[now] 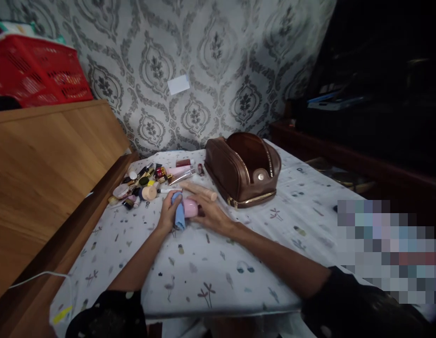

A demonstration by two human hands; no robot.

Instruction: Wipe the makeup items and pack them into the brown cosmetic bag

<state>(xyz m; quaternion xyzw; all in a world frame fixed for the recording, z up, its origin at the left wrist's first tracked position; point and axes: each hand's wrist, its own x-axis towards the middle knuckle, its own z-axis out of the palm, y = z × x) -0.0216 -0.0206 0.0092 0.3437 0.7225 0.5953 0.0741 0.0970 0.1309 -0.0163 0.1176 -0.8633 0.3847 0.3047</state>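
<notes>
Near the middle of the table, my left hand (167, 213) is closed around a folded blue cloth (179, 217). The cloth presses against a pink rounded container (190, 208), which my right hand (212, 213) grips from the right side. What kind of container it is I cannot tell. Just behind my hands lies a beige tube (199, 190). A brown leather toiletry bag (223, 171) stands to the right, its zipped top gaping. Several cosmetics, among them a round peach-coloured jar (148, 193) and a silver tube (182, 175), lie in a loose cluster to the left.
A white patterned cloth (218, 277) covers the table. On the left rises a wooden panel (52, 155) with a red plastic basket (45, 70) on top. Patterned wallpaper (218, 61) closes off the back. A white cable (42, 273) runs along the left edge.
</notes>
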